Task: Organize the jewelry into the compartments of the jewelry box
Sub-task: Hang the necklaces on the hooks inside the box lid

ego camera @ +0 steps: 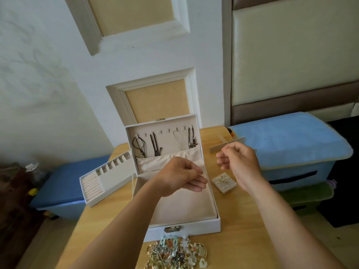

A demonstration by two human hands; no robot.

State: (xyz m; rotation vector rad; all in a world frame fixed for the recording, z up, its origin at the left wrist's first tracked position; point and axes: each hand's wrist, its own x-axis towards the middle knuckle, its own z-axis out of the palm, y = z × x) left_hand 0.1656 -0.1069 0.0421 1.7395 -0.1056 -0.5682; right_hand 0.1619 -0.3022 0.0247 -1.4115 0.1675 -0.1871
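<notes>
The white jewelry box (212, 193) stands open on the wooden table, its beige-lined base bare. Its upright lid (161, 136) has hooks carrying three dark cord necklaces and a thin pale chain above a fabric pocket. My left hand (180, 177) hovers over the back of the base, fingers pinched on a small gold piece (201, 174). My right hand (240, 160) is raised right of the box with thumb and forefinger pinched; anything between them is too fine to see. A tangled jewelry pile (174, 253) lies in front of the box.
A removed white tray (104, 179) with ring rolls and slots sits left of the box. A small pad of earrings (224, 182) lies to the right, with a cross-shaped divider insert (227, 143) behind it. Blue storage bins flank the table.
</notes>
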